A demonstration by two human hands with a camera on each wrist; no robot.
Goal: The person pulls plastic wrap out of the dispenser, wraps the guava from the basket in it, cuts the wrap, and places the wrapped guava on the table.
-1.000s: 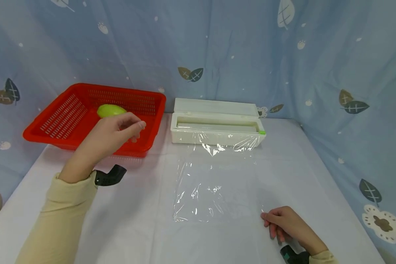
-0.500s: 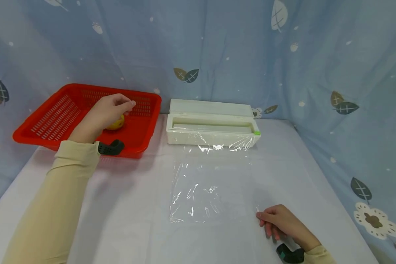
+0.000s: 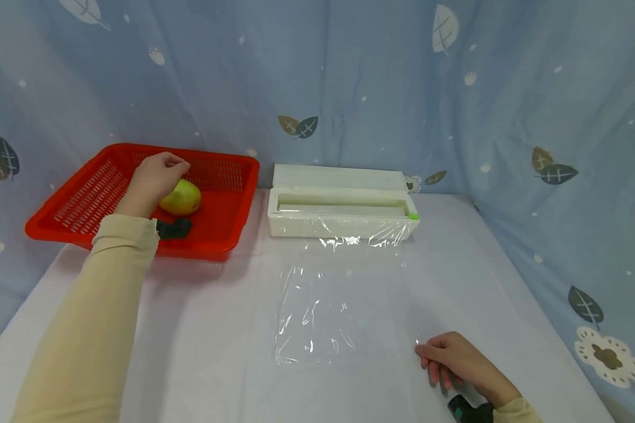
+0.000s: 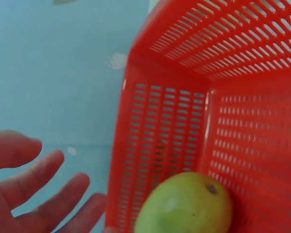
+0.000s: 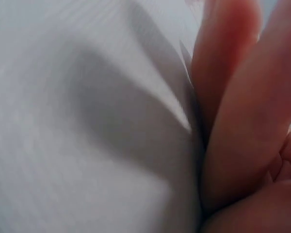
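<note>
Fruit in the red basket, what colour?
The fruit is yellow-green; it shows best in the left wrist view.

Clear film (image 3: pixel 344 299) glints white (the right wrist view looks blurred).

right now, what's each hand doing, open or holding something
Left hand: open, holding nothing.
Right hand: closed, pinching the clear film near a corner.

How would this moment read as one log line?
Left hand: above red basket, near green-yellow fruit, holding nothing | Right hand: pinching clear film | White box: lid open, film draped over front
</note>
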